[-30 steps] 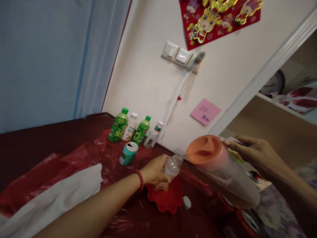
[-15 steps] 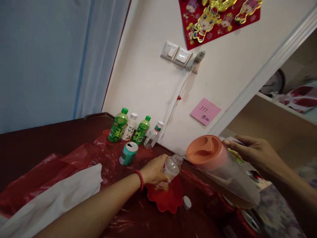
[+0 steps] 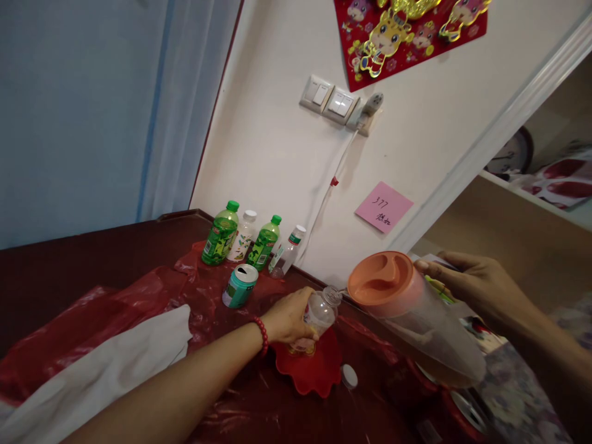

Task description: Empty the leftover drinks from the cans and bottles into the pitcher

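Observation:
My left hand, with a red bead bracelet at the wrist, is wrapped round a clear open bottle above a red scalloped dish. My right hand grips a translucent pitcher with an orange lid. The pitcher is tilted to the left, its lid end beside the bottle's mouth. A thin stream of clear liquid shows between the two. A white cap lies right of the dish.
Two green bottles, a white-capped bottle and a clear bottle stand by the wall. In front is a teal can. A white cloth lies at left on red plastic. Red cans stand at lower right.

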Available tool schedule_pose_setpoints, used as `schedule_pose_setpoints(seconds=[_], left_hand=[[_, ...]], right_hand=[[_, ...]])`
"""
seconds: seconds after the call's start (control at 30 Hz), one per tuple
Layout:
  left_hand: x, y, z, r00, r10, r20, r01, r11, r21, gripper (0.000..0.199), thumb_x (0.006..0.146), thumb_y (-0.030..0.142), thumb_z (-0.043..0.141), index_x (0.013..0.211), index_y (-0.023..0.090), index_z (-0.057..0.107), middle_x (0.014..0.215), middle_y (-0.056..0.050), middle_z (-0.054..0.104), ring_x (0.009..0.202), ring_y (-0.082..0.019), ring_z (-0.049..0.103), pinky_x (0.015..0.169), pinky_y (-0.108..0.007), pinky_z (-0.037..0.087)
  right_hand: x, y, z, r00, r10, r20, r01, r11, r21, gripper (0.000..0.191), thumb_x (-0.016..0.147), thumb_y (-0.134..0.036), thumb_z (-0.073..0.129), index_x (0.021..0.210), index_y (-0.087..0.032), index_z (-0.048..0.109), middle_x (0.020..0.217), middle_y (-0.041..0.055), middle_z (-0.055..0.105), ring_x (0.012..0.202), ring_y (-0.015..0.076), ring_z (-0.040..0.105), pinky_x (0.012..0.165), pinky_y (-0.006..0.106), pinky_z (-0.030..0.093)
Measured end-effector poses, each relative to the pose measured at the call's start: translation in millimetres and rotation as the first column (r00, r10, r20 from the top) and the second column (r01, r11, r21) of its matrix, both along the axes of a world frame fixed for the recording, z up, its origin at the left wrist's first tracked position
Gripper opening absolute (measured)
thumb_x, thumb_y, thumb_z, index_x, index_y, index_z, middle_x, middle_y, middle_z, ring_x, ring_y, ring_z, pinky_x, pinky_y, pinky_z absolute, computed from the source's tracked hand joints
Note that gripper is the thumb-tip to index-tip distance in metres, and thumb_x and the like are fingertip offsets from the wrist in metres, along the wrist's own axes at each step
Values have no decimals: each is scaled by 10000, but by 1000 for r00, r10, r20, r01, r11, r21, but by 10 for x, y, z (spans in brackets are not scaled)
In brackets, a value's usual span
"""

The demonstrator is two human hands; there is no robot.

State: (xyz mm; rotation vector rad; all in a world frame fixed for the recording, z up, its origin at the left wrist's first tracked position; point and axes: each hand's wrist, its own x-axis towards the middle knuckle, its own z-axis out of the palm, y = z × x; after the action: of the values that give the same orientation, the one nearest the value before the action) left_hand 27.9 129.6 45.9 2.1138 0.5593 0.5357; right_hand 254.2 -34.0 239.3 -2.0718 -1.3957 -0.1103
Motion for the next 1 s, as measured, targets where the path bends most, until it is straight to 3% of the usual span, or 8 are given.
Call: schedule_pose_setpoints(seconds=[1.0], left_hand=[[19,10,-15,1000,0,1,0,1000,-12,608,599,165,852,1139,213,578,1085,-44,722,1017,-290,677,823,-324,494]], right_hand=[[-73,16,31,997,14,-76,-15,1000,-5,662,625,-829,734,766,-182,731,666,23,508,604,159,393,524,270,280]])
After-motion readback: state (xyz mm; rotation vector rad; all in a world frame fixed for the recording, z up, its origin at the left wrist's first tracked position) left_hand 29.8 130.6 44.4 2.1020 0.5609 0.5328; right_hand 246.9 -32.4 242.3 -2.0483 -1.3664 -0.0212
